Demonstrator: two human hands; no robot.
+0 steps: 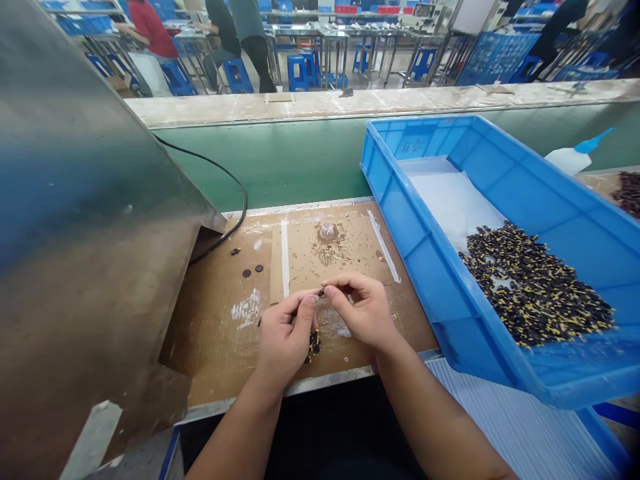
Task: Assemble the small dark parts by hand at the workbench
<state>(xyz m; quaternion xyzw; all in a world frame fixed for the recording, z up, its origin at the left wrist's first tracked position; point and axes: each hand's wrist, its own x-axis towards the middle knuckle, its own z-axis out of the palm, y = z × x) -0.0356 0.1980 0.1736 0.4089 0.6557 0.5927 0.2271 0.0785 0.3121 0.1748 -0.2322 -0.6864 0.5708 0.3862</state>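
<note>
Left hand [286, 333] and right hand [363, 310] pinch a small dark piece [321, 291] between them, apparently adjusting it; the next move calls for a steady grip. Black-and-yellow parts [315, 343] show just below the left hand, a blue bin [417, 250] right of both.

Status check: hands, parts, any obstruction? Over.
Right hand pinches small dark part; left hand, fingertips beside it. Dark-and-yellow pieces by left palm. Blue bin at right, apart from hands.
</note>
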